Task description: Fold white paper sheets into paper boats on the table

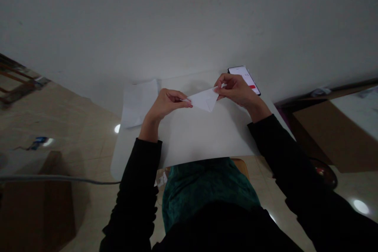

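A folded white paper [204, 100] with a triangular flap is held above a small white table [203, 134]. My left hand [167, 102] pinches its left tip, fingers closed. My right hand [234, 88] grips its right end, fingers curled round the paper. Both arms wear black sleeves.
A stack of white sheets [138, 102] lies on the table's left part. A phone [244, 78] with a lit screen rests at the table's far right corner against the white wall. Cardboard boxes [327, 134] stand to the right, another brown box [44, 201] and a cable on the tiled floor at left.
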### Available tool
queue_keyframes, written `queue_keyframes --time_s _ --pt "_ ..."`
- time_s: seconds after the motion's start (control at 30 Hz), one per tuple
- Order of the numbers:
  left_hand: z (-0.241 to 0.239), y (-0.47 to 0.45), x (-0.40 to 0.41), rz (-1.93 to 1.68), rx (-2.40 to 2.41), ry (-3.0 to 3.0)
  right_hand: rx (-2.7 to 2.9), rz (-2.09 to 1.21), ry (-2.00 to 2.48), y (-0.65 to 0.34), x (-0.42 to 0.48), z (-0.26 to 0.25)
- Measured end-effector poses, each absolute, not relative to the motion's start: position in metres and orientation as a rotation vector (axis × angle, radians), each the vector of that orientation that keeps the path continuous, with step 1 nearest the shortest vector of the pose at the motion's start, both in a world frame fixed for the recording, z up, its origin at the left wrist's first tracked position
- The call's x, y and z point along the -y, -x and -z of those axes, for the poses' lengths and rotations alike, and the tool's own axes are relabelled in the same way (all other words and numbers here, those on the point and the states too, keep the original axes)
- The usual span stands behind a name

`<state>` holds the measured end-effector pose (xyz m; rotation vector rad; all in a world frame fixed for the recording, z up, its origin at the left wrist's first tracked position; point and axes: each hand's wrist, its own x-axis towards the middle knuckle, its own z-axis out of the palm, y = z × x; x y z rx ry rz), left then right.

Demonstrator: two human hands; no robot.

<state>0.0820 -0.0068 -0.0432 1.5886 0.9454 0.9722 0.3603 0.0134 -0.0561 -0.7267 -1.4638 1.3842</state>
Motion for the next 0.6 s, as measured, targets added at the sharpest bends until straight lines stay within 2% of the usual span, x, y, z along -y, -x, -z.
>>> queue_keyframes --time_s 0.6 --pt "0.054 -0.092 0.002 -0.995 -0.99 -1.567 1.545 -1.312 0.774 -0.367 -0.016 0.055"
